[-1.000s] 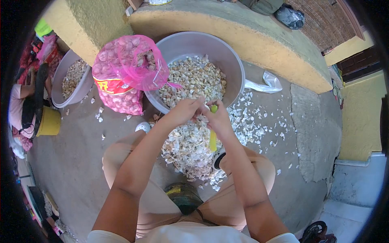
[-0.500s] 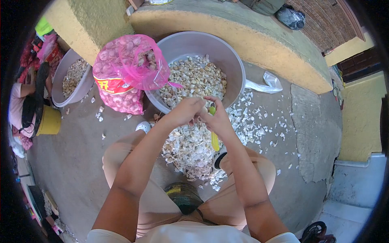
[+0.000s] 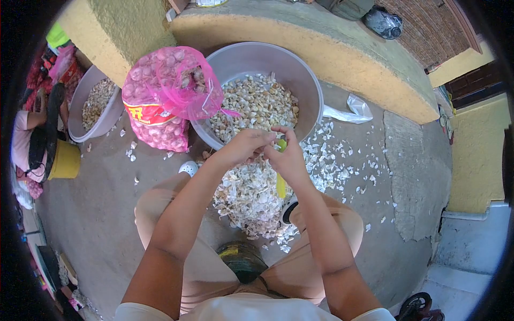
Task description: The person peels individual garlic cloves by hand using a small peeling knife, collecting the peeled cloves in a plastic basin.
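over the peel pile (image 3: pixel 249 195), my right hand (image 3: pixel 288 161) clamps its fingers on a yellow tool (image 3: pixel 281 186); what the left hand (image 3: pixel 243 147) pinches i can't tell; slipping could jab it.

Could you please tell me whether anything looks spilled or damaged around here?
Yes: pale, papery skins lie strewn on the floor, right of the large basin, beyond the main heap. Farther right, a rough, jagged-edged patch interrupts the smoother floor, possibly damage.
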The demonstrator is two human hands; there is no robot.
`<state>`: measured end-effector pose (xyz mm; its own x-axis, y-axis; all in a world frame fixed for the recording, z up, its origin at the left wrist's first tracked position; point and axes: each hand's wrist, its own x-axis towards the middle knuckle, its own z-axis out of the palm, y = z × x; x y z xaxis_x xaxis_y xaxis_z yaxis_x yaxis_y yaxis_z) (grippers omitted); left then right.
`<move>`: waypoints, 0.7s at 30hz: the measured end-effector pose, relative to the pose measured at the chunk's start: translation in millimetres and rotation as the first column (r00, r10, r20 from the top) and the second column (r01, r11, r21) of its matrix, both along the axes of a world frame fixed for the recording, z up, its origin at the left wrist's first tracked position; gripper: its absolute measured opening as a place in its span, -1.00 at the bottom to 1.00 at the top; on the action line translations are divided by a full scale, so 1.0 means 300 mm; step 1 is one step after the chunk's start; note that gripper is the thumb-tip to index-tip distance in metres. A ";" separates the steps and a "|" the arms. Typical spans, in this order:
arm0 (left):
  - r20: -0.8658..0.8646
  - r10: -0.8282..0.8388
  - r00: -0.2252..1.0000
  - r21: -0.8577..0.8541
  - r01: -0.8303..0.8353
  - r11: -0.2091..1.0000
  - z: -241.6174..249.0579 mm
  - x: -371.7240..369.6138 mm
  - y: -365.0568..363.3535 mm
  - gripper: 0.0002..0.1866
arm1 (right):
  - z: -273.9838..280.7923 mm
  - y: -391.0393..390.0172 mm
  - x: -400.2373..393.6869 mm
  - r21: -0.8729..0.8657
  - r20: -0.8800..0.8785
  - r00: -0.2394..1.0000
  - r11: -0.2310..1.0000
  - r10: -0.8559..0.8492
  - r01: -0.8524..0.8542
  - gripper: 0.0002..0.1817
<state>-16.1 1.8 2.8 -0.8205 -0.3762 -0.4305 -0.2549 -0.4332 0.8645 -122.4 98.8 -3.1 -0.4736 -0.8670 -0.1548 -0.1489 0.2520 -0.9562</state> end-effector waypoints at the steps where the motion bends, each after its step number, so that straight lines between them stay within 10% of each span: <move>1: -0.015 0.017 1.000 0.004 -0.017 1.000 -0.003 -0.001 0.000 -0.71 | -0.002 0.000 0.003 -0.010 -0.018 1.000 1.000 -0.022 0.022 -0.52; 21: 0.018 -0.006 1.000 -0.236 0.010 0.972 0.018 0.005 0.020 -0.62 | 0.059 0.011 -0.009 0.192 0.069 0.966 0.947 0.249 -0.258 -0.78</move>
